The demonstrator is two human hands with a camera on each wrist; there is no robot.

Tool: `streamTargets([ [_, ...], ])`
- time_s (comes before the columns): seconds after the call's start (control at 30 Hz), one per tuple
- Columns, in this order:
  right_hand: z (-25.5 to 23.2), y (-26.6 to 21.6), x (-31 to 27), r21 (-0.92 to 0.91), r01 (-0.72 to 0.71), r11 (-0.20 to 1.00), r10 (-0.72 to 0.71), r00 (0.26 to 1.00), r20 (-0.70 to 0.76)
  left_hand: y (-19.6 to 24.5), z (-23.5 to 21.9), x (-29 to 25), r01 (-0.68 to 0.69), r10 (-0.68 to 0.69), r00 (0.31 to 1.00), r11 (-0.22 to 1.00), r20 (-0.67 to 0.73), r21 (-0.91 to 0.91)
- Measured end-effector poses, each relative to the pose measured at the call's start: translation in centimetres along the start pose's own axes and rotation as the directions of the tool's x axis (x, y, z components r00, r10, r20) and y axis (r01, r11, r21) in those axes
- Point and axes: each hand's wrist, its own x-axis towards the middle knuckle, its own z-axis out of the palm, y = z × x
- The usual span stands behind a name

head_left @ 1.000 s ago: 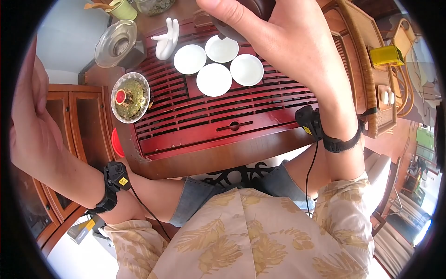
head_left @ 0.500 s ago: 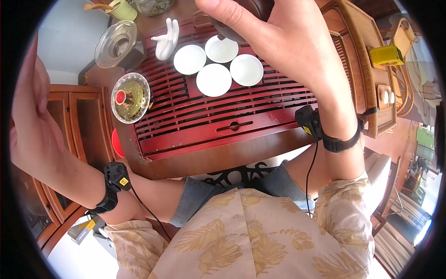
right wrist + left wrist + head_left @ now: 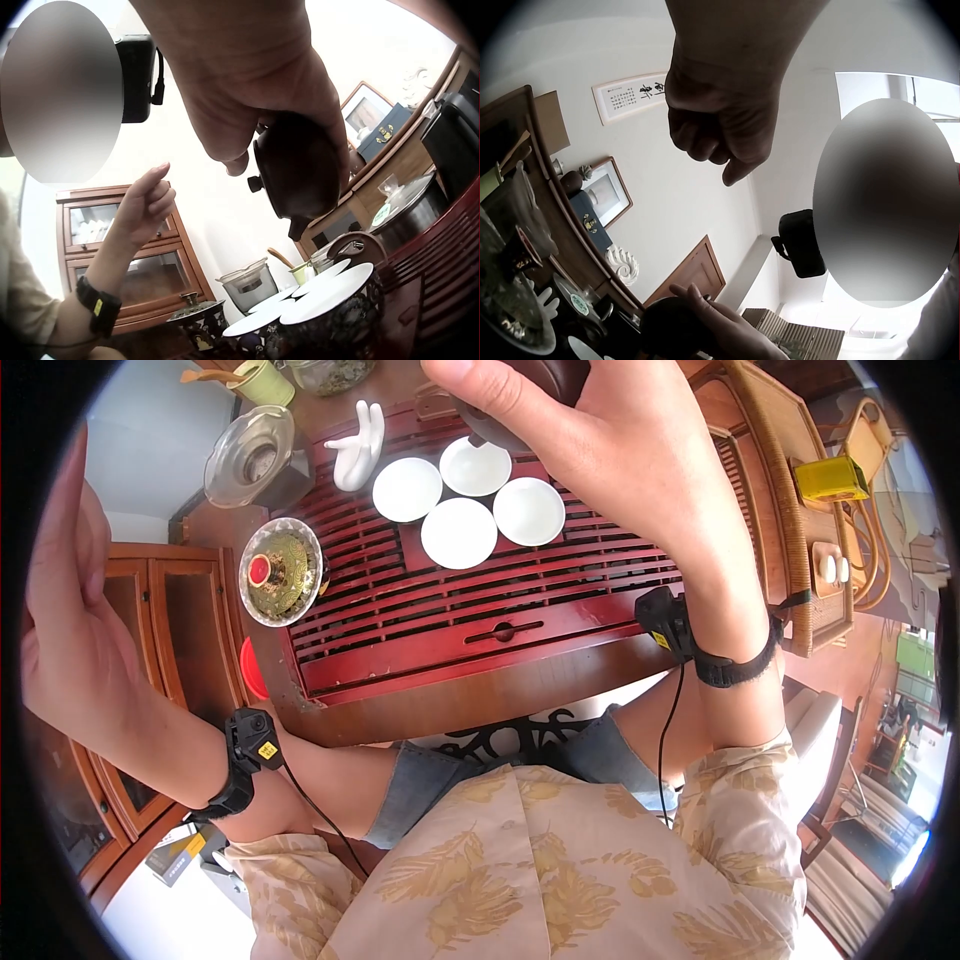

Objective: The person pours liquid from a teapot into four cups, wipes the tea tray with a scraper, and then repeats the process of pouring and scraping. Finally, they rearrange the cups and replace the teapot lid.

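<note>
My right hand [image 3: 640, 470] grips a dark brown teapot [image 3: 535, 400], partly cut off at the top of the head view. The right wrist view shows the teapot [image 3: 296, 169] tilted, spout down, above white-lined cups [image 3: 330, 292], my right hand [image 3: 262, 82] around it. Several white cups [image 3: 459, 533] stand close together on the red slatted tray [image 3: 400, 645]. Raised at the far left, my left hand [image 3: 80, 600] touches no object; in the left wrist view this left hand [image 3: 720, 112] has curled fingers.
Left of the tray are a lidded bowl [image 3: 283, 572] and a glass vessel [image 3: 250, 455]. A white hand-shaped figure [image 3: 358, 448] stands at the tray's back left. On the right is a woven-edged shelf [image 3: 790, 480] with a yellow tin [image 3: 832, 480].
</note>
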Motion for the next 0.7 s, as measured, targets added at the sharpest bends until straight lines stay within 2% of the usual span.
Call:
streamTargets([
  [0.1, 0.9, -2.0, 0.1, -0.177, -0.105, 0.979, 0.099, 0.994, -0.041, 0.2, 0.1, -0.1, -0.003, 0.004, 1.000, 1.000, -0.019, 0.028],
  [0.2, 0.9, 2.5, 0.3, 0.015, -0.105, 0.994, 0.104, 0.994, 0.033, -0.5, -0.4, 0.0, 0.003, -0.002, 1.000, 1.000, 0.031, -0.028],
  [0.3, 1.0, 3.1, 0.1, -0.012, -0.037, 0.999, 0.037, 0.999, 0.006, -0.6, -0.4, -0.3, -0.004, 0.004, 1.000, 1.000, -0.002, 0.025],
  [0.4, 1.0, 3.1, 0.2, 0.008, -0.032, 0.999, 0.032, 0.999, 0.013, 0.1, 0.8, 0.2, -0.133, 0.132, 0.991, 0.991, -0.035, -0.017],
  [0.5, 0.9, 2.8, 0.2, 0.041, -0.091, 0.995, 0.090, 0.995, 0.030, -0.7, -0.4, -0.4, -0.012, 0.012, 1.000, 0.999, -0.004, 0.042],
  [0.6, 1.0, 2.7, 0.1, 0.044, -0.093, 0.995, 0.092, 0.995, 0.024, -0.3, -0.1, -0.3, 0.004, -0.004, 1.000, 1.000, -0.026, 0.030],
  [0.63, 1.0, 2.8, 0.1, 0.051, -0.088, 0.995, 0.087, 0.996, 0.024, 0.6, 0.6, 0.6, -0.002, 0.004, 1.000, 0.981, 0.010, -0.194],
  [0.7, 1.0, 2.9, 0.2, 0.066, -0.079, 0.995, 0.077, 0.997, 0.024, 2.6, 1.9, 3.0, 0.010, 0.042, 0.996, 0.798, 0.073, -0.603],
])
